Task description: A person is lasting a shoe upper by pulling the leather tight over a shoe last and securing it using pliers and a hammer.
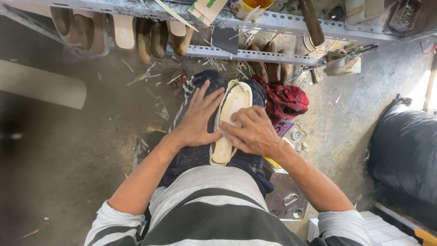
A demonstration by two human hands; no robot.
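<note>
While the person sits low over a dusty concrete floor (82, 150), a metal rack (273, 23) runs along the top edge of the view with shoe soles (124, 31) hanging beneath its front rail. A bulging black bag (405, 150) fills the right edge. Across the person's lap lies a dark blue cloth (195, 155), and on it rests a pale sandal sole (230, 118), heel toward the body, toe toward the rack.

The left hand (198, 116) lies flat with fingers spread on the cloth, just touching the sole's left edge. The right hand (255, 132) presses down on the sole's middle, fingers bent and close together; neither hand pinches anything. Judging by this, the lining looks already laid on and is being smoothed down; trimming and straps appear left to do.

A square metal tin (287, 196) stands by the right thigh, with a yellow label patch on its near upper corner. A red cloth (284, 100) is bunched beside it. On the rack sit a yellow cup (250, 7) and a tan card with green print (207, 8).
</note>
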